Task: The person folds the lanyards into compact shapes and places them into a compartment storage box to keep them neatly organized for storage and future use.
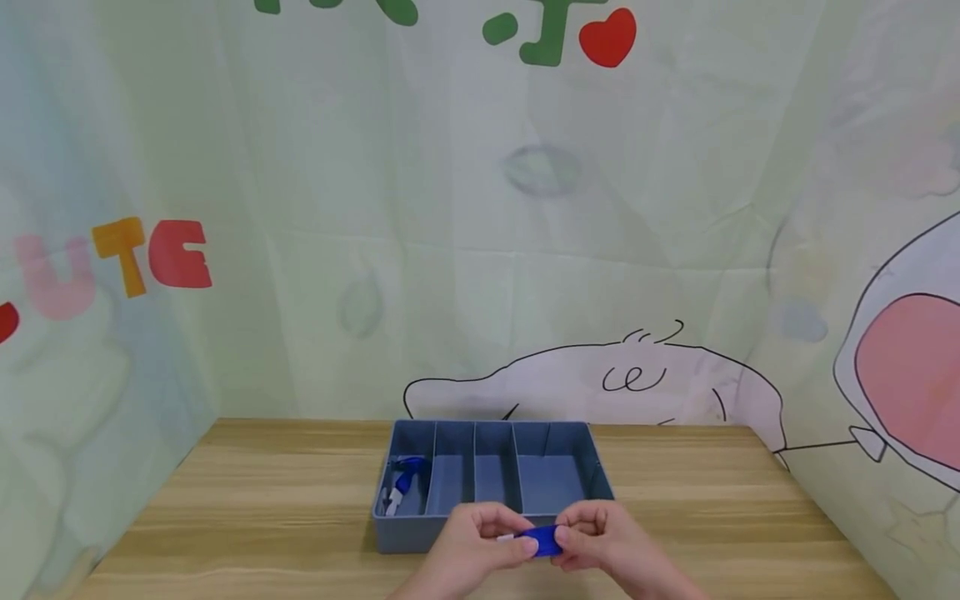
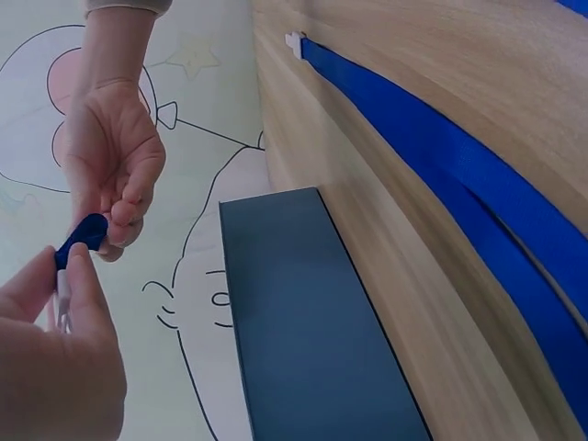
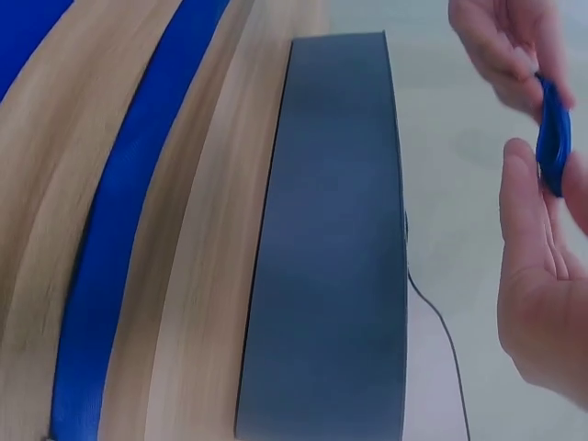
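Both hands meet in front of the tray, raised above the table, on a small folded blue strap (image 1: 546,540) with a white end piece. My left hand (image 1: 480,543) pinches its left end between thumb and fingers, where the white piece sticks out. My right hand (image 1: 603,540) pinches the other end. In the left wrist view the folded strap (image 2: 83,241) spans the gap between the two hands' fingertips. The right wrist view shows the same strap (image 3: 553,138) edge-on as a compact flat bundle.
A grey-blue divided tray (image 1: 408,535) stands behind the hands. In its left compartment lies another blue strap (image 1: 408,477) with white parts. A long blue strap (image 2: 395,129) with a white end stretches across the wooden table (image 1: 262,508) on the near side. Printed cloth hangs around.
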`<state>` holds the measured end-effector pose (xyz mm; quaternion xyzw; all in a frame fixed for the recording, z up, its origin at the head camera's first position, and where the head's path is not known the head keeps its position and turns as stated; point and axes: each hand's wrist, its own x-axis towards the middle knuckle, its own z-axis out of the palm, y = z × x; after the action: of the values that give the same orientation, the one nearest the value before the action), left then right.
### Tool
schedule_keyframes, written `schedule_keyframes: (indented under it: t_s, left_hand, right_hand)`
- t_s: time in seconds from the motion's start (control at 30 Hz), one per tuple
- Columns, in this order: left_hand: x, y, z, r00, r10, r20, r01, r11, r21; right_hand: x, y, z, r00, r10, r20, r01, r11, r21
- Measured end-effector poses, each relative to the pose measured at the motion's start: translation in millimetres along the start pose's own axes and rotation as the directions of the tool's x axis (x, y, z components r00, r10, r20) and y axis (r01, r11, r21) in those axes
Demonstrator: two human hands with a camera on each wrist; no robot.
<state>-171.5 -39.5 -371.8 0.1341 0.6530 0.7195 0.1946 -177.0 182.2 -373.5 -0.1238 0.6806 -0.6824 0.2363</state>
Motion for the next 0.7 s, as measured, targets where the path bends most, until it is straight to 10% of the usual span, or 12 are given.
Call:
schedule_keyframes:
  t_s: [0.7]
  left_hand:
    - [3.4, -3.0, -5.8, 1.000, 0.003, -0.031, -0.002, 1.000, 0.025]
  right_hand:
    - [-0.2, 1.4, 7.7, 0.996, -0.083, -0.015, 0.083, 0.996, 0.027]
